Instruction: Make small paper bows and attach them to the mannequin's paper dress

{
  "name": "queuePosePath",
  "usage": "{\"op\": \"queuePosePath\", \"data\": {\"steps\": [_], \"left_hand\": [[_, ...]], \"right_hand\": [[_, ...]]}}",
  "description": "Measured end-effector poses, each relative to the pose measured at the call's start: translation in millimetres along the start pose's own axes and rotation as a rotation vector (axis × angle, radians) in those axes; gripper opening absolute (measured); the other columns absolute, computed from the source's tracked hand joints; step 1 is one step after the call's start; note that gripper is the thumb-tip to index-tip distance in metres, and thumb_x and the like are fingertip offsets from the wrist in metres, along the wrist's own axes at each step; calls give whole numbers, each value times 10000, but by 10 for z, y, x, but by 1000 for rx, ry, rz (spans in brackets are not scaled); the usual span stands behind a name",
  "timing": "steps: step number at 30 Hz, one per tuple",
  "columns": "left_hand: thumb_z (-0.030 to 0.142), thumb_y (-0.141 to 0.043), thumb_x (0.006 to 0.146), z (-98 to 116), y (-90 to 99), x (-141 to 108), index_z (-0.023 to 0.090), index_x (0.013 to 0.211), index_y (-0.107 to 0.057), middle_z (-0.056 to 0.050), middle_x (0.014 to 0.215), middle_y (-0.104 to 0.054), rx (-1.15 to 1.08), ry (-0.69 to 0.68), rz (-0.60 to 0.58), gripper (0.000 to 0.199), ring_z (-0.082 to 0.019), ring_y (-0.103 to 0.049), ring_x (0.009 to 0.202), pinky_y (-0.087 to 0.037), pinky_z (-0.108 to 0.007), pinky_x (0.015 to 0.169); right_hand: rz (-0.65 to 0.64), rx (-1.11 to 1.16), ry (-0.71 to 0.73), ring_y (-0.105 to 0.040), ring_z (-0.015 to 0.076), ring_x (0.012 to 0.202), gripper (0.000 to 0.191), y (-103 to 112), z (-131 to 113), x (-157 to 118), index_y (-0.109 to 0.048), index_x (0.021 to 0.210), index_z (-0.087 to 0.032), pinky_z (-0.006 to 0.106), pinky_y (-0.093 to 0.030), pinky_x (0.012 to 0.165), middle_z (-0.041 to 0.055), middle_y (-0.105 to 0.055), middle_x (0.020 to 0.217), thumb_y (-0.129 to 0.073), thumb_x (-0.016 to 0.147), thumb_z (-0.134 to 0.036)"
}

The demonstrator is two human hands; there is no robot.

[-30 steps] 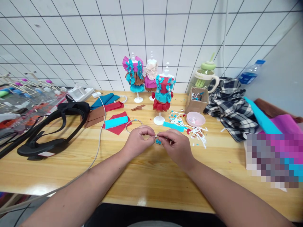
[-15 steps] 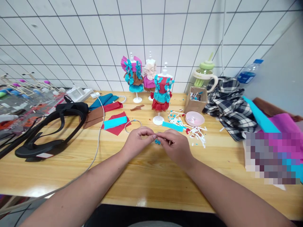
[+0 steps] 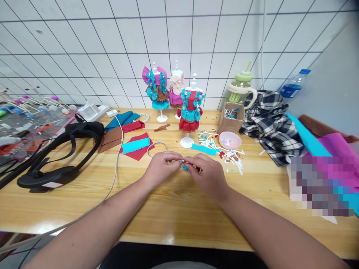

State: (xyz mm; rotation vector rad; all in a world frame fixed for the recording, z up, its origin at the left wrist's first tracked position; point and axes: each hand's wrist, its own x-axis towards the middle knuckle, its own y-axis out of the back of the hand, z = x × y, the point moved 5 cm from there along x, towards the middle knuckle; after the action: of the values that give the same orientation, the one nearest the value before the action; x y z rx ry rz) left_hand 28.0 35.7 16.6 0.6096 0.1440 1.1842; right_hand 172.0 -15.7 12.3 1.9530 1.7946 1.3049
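Turquoise and small, a crumpled piece (image 3: 185, 168) sits just on the wearer's side of the meeting fingertips, seemingly on the pale wooden tabletop (image 3: 174, 209), though it might be hanging from them; the view does not settle which. It lies in front of the white dress form in a red and turquoise outfit (image 3: 192, 108), which stands upright on a round base. The right hand (image 3: 209, 173) is nearer to the piece, its fingers beside it, while the left hand (image 3: 161, 170) comes in from the other side. Both hands are nearly closed, thumb and index pinched, tips almost touching, with a tiny whitish bit (image 3: 183, 161) between them; its long axis is too small to read, and so is whether one hand or both grip it. Beyond the right hand, just right of the dress form's base, a flat turquoise strip (image 3: 204, 150) runs mostly sideways, its right end a little closer to the wearer. Right of the dress form there are white paper-like scraps (image 3: 237, 162), a shallow pink bowl (image 3: 230, 147) and, behind it, an open cardboard box (image 3: 231, 125). Left of the form, a thin round hoop (image 3: 148, 145) lies near a red sheet (image 3: 138, 152) with another turquoise strip (image 3: 136, 145) across it.
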Motion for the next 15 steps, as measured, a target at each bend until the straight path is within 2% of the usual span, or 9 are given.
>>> {"op": "queuePosePath", "data": {"steps": [7,15], "left_hand": [[181,-637,714,86,-12,-30,196,657,-709,-2,715,-729,120,-75,19,94,-143,-662,697,-509,-228,681],[208,-629,720,97,-25,-20,196,647,-693,-4,706,-723,133,-50,3,97,-141,-651,689,-492,-235,686]], "right_hand": [[18,99,-103,-583,130,635,133,-2,60,32,-732,874,-241,253,-440,616,1,-675,748,-611,822,-264],[25,191,-199,-530,106,558,118,-36,133,44,-730,821,-231,231,-421,552,-2,-673,727,-620,777,-238]]}}
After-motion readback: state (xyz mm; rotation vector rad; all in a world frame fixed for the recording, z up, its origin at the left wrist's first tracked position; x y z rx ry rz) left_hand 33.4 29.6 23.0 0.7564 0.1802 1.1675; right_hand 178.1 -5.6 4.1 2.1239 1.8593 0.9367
